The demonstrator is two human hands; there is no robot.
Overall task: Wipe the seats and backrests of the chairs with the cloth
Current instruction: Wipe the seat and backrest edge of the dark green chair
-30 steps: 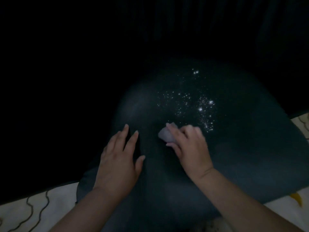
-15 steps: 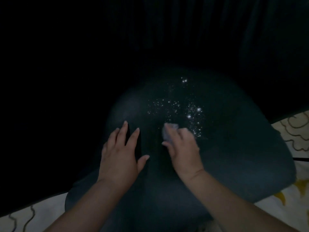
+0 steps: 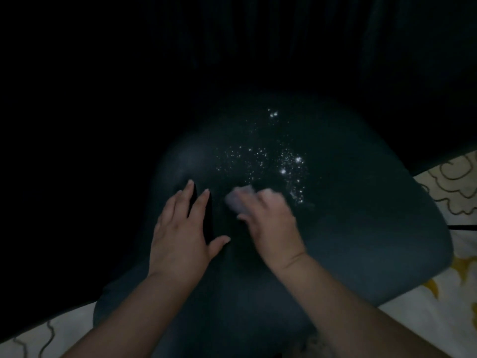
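Shifted leftward, right hand (image 3: pixel 271 223) clutches cloth (image 3: pixel 238 198) beside flat, spread left hand (image 3: pixel 180 236); glinting specks (image 3: pixel 284 164) on seat (image 3: pixel 361 228) remain unwiped.

A small pale cloth (image 3: pixel 238 198) is pressed on the dark, rounded chair seat (image 3: pixel 361 228), near its middle. Tiny shiny specks (image 3: pixel 284 164) are scattered just beyond it.

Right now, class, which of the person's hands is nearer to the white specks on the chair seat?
Right. The right hand, gripping the cloth, sits just below the white specks. The left hand rests flat on the chair seat, farther off to their lower left.
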